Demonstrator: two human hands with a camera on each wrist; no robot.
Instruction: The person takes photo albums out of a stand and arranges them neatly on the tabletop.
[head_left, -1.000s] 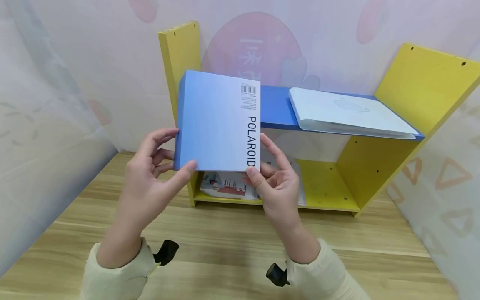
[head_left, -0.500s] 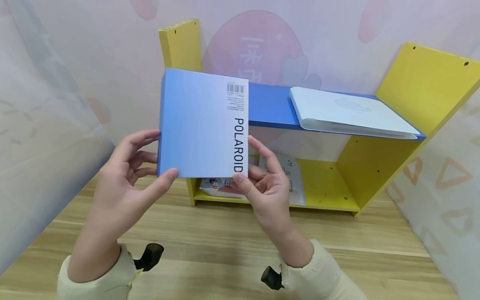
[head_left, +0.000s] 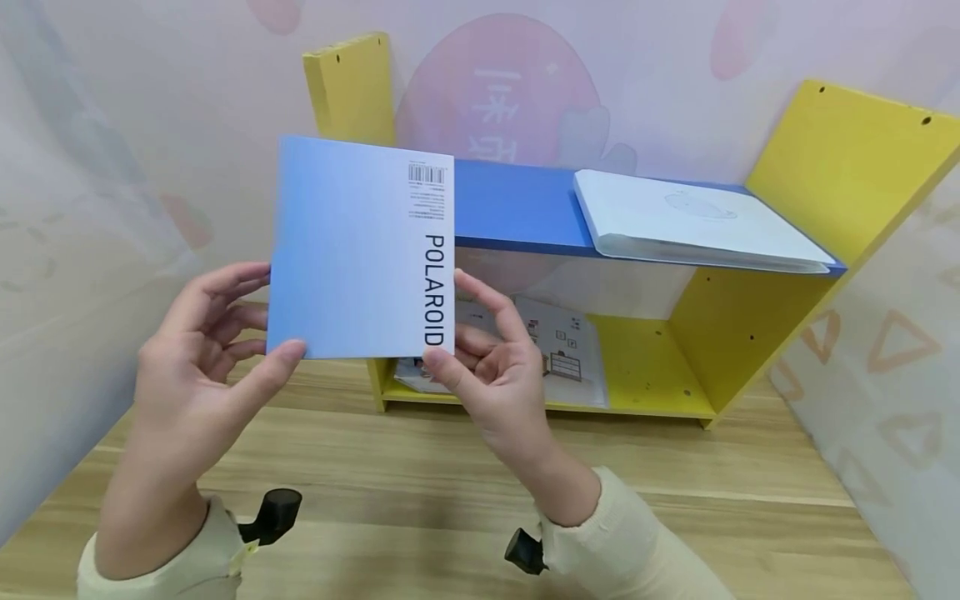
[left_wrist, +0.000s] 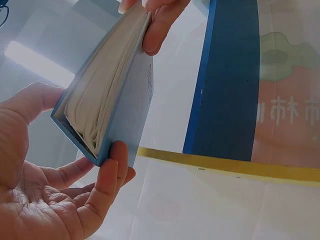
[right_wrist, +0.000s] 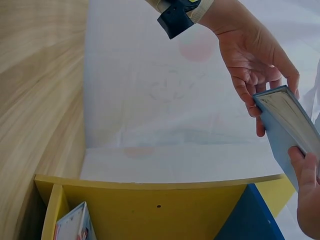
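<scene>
The shelf point(head_left: 720, 333) is the landmark: a yellow frame with a blue top board point(head_left: 517, 204), standing on the wooden table point(head_left: 465, 492) against the patterned wall point(head_left: 187, 92).

A white binder point(head_left: 697, 221) lies flat on the right part of the blue board. Printed sheets point(head_left: 558, 350) lie in the lower compartment of the shelf, left of its middle.

The book point(head_left: 360, 250) is held upright in the air in front of the left end of the shelf, clear of the table, blue cover facing the head camera, the word POLAROID running along its right edge. It hides the lower part of the shelf's left upright.

The left hand point(head_left: 198, 358) grips the book at its lower left corner, thumb on the front cover, fingers behind. The right hand point(head_left: 487, 375) pinches the lower right corner, thumb in front, fingers curled behind the back cover. Both hands are closed on the book; neither touches the shelf.
</scene>
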